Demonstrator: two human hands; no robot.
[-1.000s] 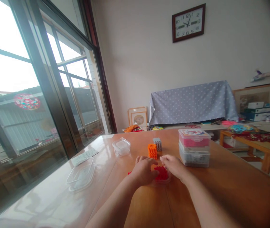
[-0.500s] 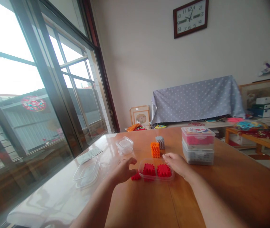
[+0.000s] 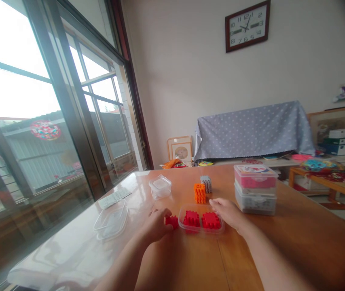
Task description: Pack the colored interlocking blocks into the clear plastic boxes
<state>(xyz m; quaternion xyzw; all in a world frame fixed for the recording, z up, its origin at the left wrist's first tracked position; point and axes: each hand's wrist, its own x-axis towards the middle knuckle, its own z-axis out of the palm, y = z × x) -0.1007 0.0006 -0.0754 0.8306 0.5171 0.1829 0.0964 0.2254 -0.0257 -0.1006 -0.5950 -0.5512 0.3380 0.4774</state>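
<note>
A clear plastic container [image 3: 201, 231] stands in front of me with red toothed interlocking blocks [image 3: 211, 220] inside, grouped in two clumps. Just left of it, on the table, is a separate red toothed piece [image 3: 172, 222]. My left hand [image 3: 156, 224] has its thumb and fingers closed round the left side of that piece. At the container's right back corner, my right hand [image 3: 227, 211] grips the rim with bent fingers; its thumb is hidden. Behind the container stand an orange block cube [image 3: 200, 193] and a grey block cube [image 3: 205, 184].
Two stacked lidded boxes [image 3: 255, 190] stand at the right. A small clear container [image 3: 160, 187] sits back left. Nearer, at the left, lies a clear lid [image 3: 111, 220] by a printed sheet [image 3: 116, 198]. The window [image 3: 99, 109] borders the table's left side.
My left hand has lowered and closed round the loose red piece, which it was hovering beside with fingers apart. My right hand keeps its place at the container. The view has shifted slightly.
</note>
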